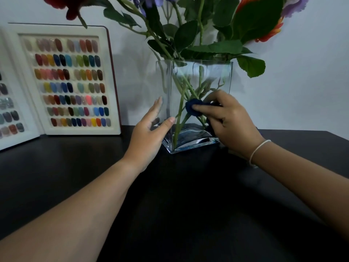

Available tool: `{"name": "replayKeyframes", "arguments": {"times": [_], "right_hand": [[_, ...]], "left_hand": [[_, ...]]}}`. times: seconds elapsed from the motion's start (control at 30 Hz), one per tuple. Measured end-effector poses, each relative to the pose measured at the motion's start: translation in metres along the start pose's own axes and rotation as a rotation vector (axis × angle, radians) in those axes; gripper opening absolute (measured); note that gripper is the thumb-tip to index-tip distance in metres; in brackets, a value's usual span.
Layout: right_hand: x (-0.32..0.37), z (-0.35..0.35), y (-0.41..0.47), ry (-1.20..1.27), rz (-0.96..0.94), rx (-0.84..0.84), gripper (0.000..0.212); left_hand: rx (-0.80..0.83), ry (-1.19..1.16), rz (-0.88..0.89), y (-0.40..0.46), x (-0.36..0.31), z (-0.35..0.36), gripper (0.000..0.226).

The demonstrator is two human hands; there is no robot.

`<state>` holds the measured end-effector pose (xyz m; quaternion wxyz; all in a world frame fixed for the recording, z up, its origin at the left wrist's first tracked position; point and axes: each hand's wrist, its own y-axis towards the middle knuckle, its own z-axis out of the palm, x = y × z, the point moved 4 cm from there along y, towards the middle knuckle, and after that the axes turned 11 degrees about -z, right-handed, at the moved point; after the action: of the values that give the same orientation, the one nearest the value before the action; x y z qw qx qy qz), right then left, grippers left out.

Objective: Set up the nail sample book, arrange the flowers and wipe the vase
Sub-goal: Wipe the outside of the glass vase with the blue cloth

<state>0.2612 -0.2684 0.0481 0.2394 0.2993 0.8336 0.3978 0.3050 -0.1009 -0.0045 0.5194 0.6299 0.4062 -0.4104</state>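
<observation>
Black table (75, 167), clear square vase (200, 82), right hand (232, 121) clamped on blue cloth (193, 107), left hand (149, 133) spread flat.

Navy cloth (193, 108), black table (188, 205)

From my view the near half of the dark desk (188, 205) lies bare apart from both forearms. The glass vase (207, 72) stands at the back against the wall, with my left hand (149, 127) at its left corner and my right hand (228, 118) across its front. An open gap separates it from the upright nail sample book (64, 80). Flowers (207, 25) crowd the space overhead.
</observation>
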Motion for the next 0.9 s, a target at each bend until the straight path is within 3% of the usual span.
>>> {"name": "replayKeyframes", "arguments": {"times": [0.1,0.3,0.4,0.57,0.7,0.77,0.9], "right_hand": [[0.003,0.004,-0.002,0.033,-0.007,0.038,0.029],[0.017,0.03,-0.025,0.055,-0.129,0.495,0.029],[0.016,0.036,-0.027,0.035,-0.112,0.568,0.032],[0.018,0.027,-0.019,0.011,-0.118,0.471,0.031],[0.011,0.006,0.001,0.0,-0.053,0.069,0.028],[0.008,0.001,0.007,0.02,-0.007,-0.038,0.027],[0.018,0.015,-0.007,0.052,-0.079,0.198,0.028]], "left_hand": [[-0.005,-0.016,-0.013,0.0,0.0,0.001,0.056],[-0.017,-0.021,-0.024,-0.001,0.0,0.0,0.053],[-0.027,-0.021,-0.026,-0.001,0.0,0.0,0.053],[-0.023,-0.016,-0.029,-0.002,-0.001,0.0,0.053],[-0.016,-0.027,-0.027,-0.003,-0.002,0.001,0.052],[-0.02,-0.033,-0.031,-0.003,-0.003,0.001,0.052],[-0.016,-0.035,-0.025,-0.004,-0.004,0.002,0.051]]}}
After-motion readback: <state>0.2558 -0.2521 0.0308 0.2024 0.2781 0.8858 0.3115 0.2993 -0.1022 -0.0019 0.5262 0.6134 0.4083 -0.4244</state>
